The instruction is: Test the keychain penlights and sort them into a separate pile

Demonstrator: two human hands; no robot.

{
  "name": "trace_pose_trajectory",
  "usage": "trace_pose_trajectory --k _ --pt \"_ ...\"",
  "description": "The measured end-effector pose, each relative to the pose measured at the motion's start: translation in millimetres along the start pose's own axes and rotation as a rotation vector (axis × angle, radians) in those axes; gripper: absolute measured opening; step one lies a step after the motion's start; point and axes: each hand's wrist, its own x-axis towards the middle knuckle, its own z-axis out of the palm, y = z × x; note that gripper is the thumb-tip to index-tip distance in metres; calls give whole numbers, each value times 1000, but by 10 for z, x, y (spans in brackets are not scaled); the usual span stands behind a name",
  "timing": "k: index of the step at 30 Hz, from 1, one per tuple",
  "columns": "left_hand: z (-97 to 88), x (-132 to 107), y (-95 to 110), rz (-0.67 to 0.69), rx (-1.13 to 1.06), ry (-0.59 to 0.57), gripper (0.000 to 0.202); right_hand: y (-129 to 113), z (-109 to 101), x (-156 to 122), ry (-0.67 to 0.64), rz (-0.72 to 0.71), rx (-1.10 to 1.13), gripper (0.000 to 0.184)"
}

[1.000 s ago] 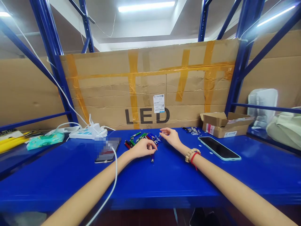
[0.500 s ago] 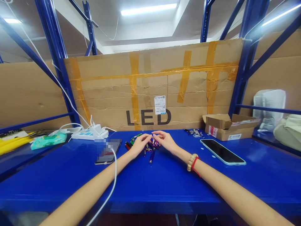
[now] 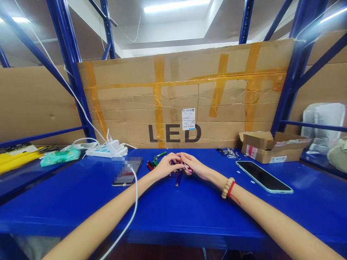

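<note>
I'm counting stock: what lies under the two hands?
A purple pen-like stick pokes out below the left hand and right hand; a green one and a red one lie beside them. Whatever the palms cover is hidden.

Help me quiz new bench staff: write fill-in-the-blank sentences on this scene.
The taped brown cardboard sheet bears the printed word ___.
The pale wooden bead bracelet sits on the ___ wrist.
The left hand and right hand meet over small coloured pen-shaped pieces on the ___ metal tabletop.
Missing: LED; right; blue.
</note>
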Motion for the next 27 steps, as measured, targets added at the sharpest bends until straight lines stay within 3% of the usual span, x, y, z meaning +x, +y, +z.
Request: trace_pose_trajectory --k 7,12,18,24,27 --pt "50 -53 -7 -7 -70 -134 37 -27 65 -23 -51 64 -22 52" --pt "58 -59 17 -26 -131 -157 27 -47 74 -48 -71 70 -67 48" --pt "48 -31 5 -44 -188 -43 16 -21 38 -5 0 20 -120 47" --pt "-41 34 -56 -109 -276 166 24 28 -100 71 192 -79 -166 49" --pt "-72 44 -43 -144 -313 209 28 43 -129 88 256 -123 -189 48"
